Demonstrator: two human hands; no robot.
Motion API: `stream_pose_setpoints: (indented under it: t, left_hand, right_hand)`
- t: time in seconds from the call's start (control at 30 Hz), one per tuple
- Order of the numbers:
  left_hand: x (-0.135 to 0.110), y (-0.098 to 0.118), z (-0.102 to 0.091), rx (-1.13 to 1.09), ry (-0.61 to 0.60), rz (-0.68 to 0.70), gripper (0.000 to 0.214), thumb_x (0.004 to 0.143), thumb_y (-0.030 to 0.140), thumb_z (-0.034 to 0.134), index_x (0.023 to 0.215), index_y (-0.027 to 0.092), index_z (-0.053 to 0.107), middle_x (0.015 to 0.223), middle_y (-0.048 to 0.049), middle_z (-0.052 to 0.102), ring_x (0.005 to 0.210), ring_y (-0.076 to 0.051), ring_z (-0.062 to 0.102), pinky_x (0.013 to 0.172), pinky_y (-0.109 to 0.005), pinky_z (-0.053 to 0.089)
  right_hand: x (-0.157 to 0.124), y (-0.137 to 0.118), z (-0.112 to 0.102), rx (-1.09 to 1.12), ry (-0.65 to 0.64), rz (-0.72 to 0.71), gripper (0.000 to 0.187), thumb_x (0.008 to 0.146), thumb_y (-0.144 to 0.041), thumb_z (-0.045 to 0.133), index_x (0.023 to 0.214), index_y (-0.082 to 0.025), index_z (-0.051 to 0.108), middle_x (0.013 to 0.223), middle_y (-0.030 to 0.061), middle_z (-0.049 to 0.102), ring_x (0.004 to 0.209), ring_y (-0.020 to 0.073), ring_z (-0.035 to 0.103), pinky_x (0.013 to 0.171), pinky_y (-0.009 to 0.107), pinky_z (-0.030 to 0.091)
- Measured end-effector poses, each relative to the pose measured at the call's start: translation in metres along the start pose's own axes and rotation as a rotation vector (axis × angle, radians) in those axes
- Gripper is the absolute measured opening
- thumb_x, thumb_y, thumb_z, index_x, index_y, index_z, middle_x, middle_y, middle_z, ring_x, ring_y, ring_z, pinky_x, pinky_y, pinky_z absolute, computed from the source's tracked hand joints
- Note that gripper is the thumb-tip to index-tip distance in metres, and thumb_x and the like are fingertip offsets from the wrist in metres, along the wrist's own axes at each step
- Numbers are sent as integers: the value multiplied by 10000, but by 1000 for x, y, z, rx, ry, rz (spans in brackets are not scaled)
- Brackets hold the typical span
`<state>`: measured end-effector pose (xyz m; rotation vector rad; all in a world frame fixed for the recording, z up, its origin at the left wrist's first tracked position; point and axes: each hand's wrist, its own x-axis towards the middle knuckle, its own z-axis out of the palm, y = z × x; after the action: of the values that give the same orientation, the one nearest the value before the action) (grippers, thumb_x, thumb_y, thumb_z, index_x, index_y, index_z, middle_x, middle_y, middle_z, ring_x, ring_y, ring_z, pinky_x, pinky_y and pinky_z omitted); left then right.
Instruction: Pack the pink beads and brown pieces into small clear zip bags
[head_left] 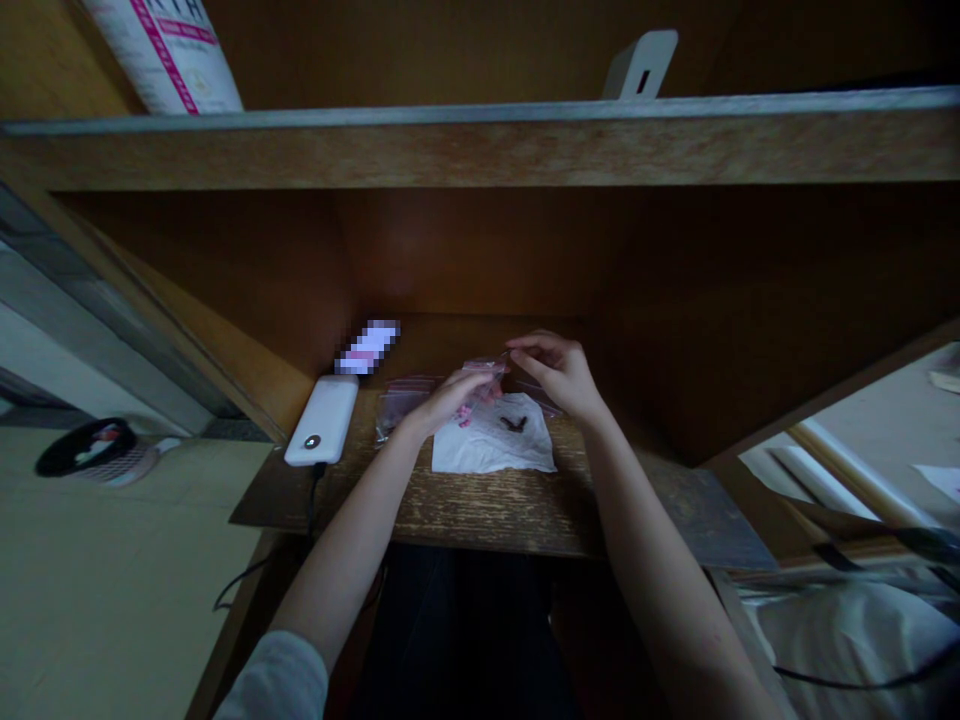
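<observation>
My left hand [448, 396] reaches over a white cloth or tissue [487, 455] on the wooden desk, its fingers closed on a small clear zip bag [491, 373]. Right beside that bag, my right hand [561, 372] is raised with thumb and forefinger pinched together; what lies between the fingertips is too small to make out. Small pink pieces [465, 414] show under my left hand, at the cloth's upper left. A dark, thin, bent item [514, 425] lies on the cloth. More clear zip bags [403, 398] rest left of my left hand, and some clear plastic [546, 400] shows beneath my right wrist.
On the left stand a white power bank [324, 420] with a black cable [311, 500] and a lit phone [367, 347]. A shelf edge [480, 150] crosses above my hands, with a white bottle [176, 60] and a white device [643, 68] on it. A basket [97, 455] sits on the floor.
</observation>
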<state>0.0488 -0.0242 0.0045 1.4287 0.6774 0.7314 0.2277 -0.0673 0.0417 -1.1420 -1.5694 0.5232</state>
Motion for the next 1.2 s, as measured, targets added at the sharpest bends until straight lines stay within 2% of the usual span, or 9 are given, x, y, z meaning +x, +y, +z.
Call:
stream_pose_setpoints:
  t: [0.17,0.43,0.63,0.77,0.83,0.93,1.07,1.2]
  left_hand:
    - [6,-10,-1,58,15,56,230,824,364,540,820,182,679,824,-81,662,782,-192,609,638,-294,478]
    - [5,-8,0,72,-15,71,263,816,405,532,787,181,666,791,-69,659,732,-177,608,520,-243,420]
    - [4,-6,-2,87,5,103,243,819,379,538,743,182,659,810,-63,651,753,-168,590,589,-254,448]
    - [2,-1,-3,16,30,62,247,833,379,531,778,176,661,819,-66,652,734,-158,594,604,-254,454]
    - [0,3,-3,-34,58,48,246,838,381,537,844,174,671,811,-65,662,717,-151,604,623,-257,461]
    - [0,5,-3,-76,109,73,260,832,396,564,889,168,675,818,-68,680,720,-152,623,665,-268,478]
    - [3,6,-4,-99,248,229,223,758,368,670,856,169,655,857,-54,680,727,-138,631,694,-265,491]
    - [5,7,-6,-92,436,363,236,686,342,739,763,182,584,752,2,637,678,-122,619,685,-263,489]
  right_hand:
    - [-1,-2,5,-2,-99,-46,232,823,-355,601,948,-195,713,905,72,681,781,184,637,654,310,494]
    - [0,2,6,-115,-173,-161,197,855,-314,578,937,-206,720,914,68,664,847,186,616,744,330,483]
    - [0,0,7,-120,-204,-161,196,866,-314,566,929,-205,717,923,69,641,849,185,611,746,329,483]
    - [1,4,9,-159,-186,-123,247,853,-355,586,1016,-204,694,942,74,638,802,183,598,700,325,477]
    - [1,7,10,-180,-172,-107,251,851,-361,588,1023,-207,685,932,69,638,789,183,593,694,323,472]
    - [1,10,15,-174,-138,-109,181,856,-333,570,913,-204,684,897,57,633,790,180,591,703,315,465]
    - [0,8,22,-151,-73,-124,177,861,-328,551,832,-192,659,841,49,627,770,174,580,690,295,448]
    - [-1,7,26,-142,-9,-103,209,859,-374,549,818,-194,648,826,45,629,759,172,570,658,281,430]
